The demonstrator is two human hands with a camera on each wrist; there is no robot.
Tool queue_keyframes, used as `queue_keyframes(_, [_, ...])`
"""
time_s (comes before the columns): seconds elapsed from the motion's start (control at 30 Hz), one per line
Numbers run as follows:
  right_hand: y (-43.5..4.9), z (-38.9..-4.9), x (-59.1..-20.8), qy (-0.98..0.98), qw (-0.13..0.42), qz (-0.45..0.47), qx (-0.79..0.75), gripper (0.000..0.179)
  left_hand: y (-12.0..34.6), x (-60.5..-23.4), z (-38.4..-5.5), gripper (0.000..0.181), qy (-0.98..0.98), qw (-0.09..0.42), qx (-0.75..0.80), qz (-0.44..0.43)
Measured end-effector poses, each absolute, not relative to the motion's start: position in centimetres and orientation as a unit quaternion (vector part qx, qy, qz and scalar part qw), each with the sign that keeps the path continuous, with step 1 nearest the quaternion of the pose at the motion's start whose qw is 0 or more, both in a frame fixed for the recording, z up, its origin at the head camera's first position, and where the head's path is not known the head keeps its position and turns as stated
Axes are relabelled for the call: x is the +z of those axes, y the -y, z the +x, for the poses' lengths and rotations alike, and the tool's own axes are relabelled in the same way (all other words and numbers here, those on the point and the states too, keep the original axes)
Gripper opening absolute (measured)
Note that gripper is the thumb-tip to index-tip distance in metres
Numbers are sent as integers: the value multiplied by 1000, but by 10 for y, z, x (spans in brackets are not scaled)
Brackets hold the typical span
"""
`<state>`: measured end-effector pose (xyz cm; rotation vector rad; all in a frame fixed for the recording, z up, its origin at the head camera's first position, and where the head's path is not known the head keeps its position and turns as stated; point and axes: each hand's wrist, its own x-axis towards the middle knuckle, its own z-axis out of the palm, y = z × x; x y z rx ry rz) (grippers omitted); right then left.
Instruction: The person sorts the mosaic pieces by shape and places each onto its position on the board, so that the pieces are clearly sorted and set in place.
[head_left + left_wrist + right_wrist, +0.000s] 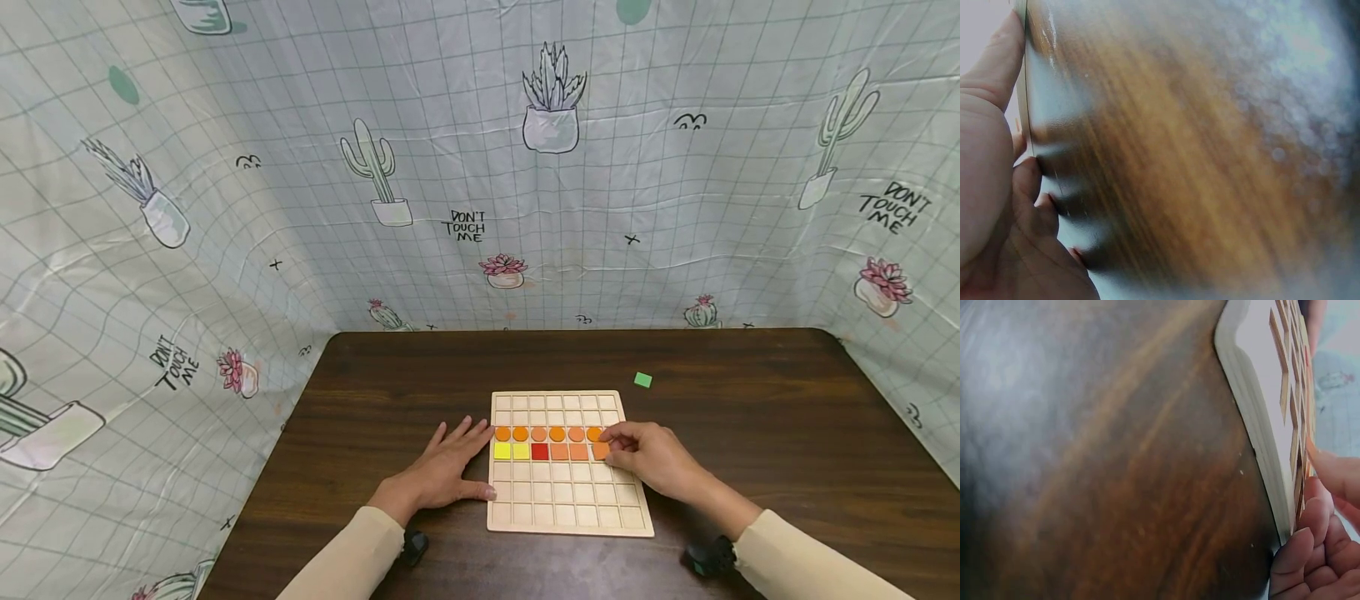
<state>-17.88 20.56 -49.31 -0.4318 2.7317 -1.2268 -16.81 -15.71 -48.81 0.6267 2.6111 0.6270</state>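
A pale wooden grid board [564, 493] lies on the table in the head view. One row holds several orange discs [557, 434]. Below it run two yellow squares [512, 451], a red square [540, 452] and two light orange squares [569, 452]. My right hand [660, 460] pinches an orange square tile [600, 451] at the right end of that row, slightly askew over its cell. My left hand [442, 468] lies with fingers spread, fingertips and thumb touching the board's left edge. In the right wrist view, the orange tile's edge [1311, 449] shows by the thumb.
A green tile [642, 380] sits on the dark wooden table [405, 375] behind the board, to the right. A curtain [465, 167] printed with cacti surrounds the table at the back and sides. Dark devices are strapped at both wrists.
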Motion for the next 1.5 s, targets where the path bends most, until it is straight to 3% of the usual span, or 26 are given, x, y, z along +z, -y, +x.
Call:
queue_keyframes(1.17, [-200,-178,-497,-905,59,-137,-398,19,159,-489,-168,97,-929,190,224,225])
queue_keyframes(1.5, [-205,-179,-493,-901,56,-108,-417,8,158,-488,-168,96,-928,189,227,226])
